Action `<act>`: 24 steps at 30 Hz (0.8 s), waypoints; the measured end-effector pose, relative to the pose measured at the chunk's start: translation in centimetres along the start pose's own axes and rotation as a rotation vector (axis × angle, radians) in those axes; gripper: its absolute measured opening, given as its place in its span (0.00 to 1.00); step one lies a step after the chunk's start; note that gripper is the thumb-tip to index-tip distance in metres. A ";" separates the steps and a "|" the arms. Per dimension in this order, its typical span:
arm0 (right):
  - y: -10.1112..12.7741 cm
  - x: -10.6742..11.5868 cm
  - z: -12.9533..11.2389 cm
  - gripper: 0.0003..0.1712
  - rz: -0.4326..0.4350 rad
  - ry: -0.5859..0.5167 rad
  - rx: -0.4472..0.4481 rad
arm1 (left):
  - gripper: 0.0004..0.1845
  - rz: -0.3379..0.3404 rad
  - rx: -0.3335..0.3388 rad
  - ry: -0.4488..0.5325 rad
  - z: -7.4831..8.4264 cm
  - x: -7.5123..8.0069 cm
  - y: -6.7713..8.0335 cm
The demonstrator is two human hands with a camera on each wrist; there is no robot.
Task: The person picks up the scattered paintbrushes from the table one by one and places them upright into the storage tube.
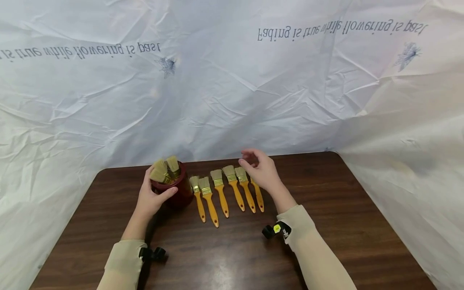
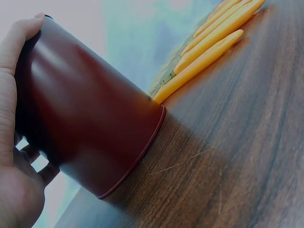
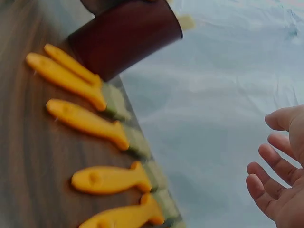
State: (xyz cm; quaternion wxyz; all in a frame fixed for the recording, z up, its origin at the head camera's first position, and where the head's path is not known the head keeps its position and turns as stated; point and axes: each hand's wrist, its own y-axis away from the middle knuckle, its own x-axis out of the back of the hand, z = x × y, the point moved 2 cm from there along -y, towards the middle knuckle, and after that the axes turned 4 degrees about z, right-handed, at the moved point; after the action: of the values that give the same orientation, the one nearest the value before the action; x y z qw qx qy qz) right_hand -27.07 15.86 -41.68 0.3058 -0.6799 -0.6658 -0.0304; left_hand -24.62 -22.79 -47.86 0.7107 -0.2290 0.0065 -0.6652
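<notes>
A dark red cup [image 1: 178,188] stands on the brown table [image 1: 344,225] with several paint brushes [image 1: 166,168] bristles-up inside it. My left hand [image 1: 154,193] grips the cup [image 2: 90,114] around its side. To its right lies a row of several orange-handled brushes [image 1: 221,193], bristles pointing away from me. My right hand [image 1: 259,167] hovers above the right end of that row with fingers loosely bent and nothing in it. In the right wrist view the empty palm [image 3: 280,180] is beside the brushes [image 3: 90,123] and the cup [image 3: 128,33].
A creased white printed sheet [image 1: 232,80] hangs behind and to both sides of the table. The table's far edge runs just behind the brushes.
</notes>
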 end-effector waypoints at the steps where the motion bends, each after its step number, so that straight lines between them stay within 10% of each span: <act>1: 0.2 0.2 0.5 0.19 0.009 0.006 -0.004 | 0.54 0.001 -0.001 0.002 0.0 0.0 0.0; 24: 5.1 0.5 7.6 0.30 -0.058 0.209 -0.271 | 0.54 0.006 0.003 -0.019 0.2 0.0 0.1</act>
State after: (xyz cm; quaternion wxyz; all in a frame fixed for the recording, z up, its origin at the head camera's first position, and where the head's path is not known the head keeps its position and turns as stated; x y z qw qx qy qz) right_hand -25.13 20.19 -49.53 0.2776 -0.6886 -0.6396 -0.1993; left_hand -24.50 -22.73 -47.75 0.7130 -0.2343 -0.0006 -0.6609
